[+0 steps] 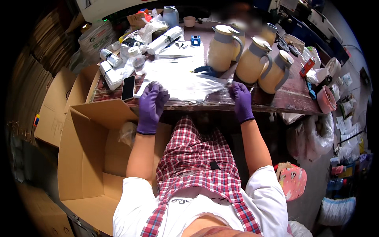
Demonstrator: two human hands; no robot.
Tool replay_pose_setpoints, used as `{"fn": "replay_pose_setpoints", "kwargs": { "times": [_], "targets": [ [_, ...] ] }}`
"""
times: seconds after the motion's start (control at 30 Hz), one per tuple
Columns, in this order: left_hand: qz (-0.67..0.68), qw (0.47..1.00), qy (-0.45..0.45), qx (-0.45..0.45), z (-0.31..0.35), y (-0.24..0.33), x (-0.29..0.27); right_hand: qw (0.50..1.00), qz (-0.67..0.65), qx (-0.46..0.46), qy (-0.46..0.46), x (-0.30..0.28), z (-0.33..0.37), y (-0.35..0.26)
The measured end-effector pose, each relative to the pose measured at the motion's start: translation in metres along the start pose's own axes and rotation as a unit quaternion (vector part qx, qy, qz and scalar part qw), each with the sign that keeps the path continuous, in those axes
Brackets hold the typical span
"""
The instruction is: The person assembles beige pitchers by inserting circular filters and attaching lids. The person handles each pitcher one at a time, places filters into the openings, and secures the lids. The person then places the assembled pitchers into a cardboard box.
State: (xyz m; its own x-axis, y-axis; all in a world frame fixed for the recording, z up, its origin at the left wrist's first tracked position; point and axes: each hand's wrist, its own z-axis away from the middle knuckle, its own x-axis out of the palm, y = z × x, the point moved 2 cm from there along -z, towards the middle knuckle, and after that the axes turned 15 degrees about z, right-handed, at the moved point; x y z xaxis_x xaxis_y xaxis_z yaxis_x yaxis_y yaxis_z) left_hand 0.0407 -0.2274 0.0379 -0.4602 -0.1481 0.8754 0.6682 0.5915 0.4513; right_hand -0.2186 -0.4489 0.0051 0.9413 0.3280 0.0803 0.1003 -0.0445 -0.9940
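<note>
Both my hands wear purple gloves and are at the near edge of the dark red table. My left hand point(151, 103) is closed, its fingertips pinching the thin plastic bag point(193, 89) at its left end. My right hand point(241, 99) is closed too, fingers together at the bag's right end. The white, partly see-through bag lies flat between them. Just left of my left hand is a phone point(128, 87). Beyond my right hand stand several beige jugs with grey handles, the nearest being a beige jug point(272, 76). A dark blue tool point(204, 70) lies beyond the bag.
An open cardboard box point(85, 154) stands at left below the table edge. Rolled white bags point(165, 40), a clear jar point(136, 59) and a blue-grey jug point(170, 16) crowd the table's left. A pink basin point(326, 98) is at the right corner, and a pink patterned seat point(293, 182) below.
</note>
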Motion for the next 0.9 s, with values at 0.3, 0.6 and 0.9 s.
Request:
{"fn": "replay_pose_setpoints", "kwargs": {
  "times": [0.3, 0.6, 0.9],
  "targets": [
    [-0.115, 0.977, -0.034, -0.174, 0.026, -0.071, 0.101, 0.893, 0.316, -0.299, -0.114, 0.034, 0.114, -0.052],
    [-0.525, 0.712, -0.459, -0.078, -0.053, -0.113, 0.17, 0.954, 0.044, -0.082, -0.284, -0.098, 0.086, -0.027],
    [-0.228, 0.804, -0.319, -0.447, -0.086, -0.295, 0.156, 0.981, -0.177, -0.038, -0.068, -0.268, 0.031, -0.013]
  ]
}}
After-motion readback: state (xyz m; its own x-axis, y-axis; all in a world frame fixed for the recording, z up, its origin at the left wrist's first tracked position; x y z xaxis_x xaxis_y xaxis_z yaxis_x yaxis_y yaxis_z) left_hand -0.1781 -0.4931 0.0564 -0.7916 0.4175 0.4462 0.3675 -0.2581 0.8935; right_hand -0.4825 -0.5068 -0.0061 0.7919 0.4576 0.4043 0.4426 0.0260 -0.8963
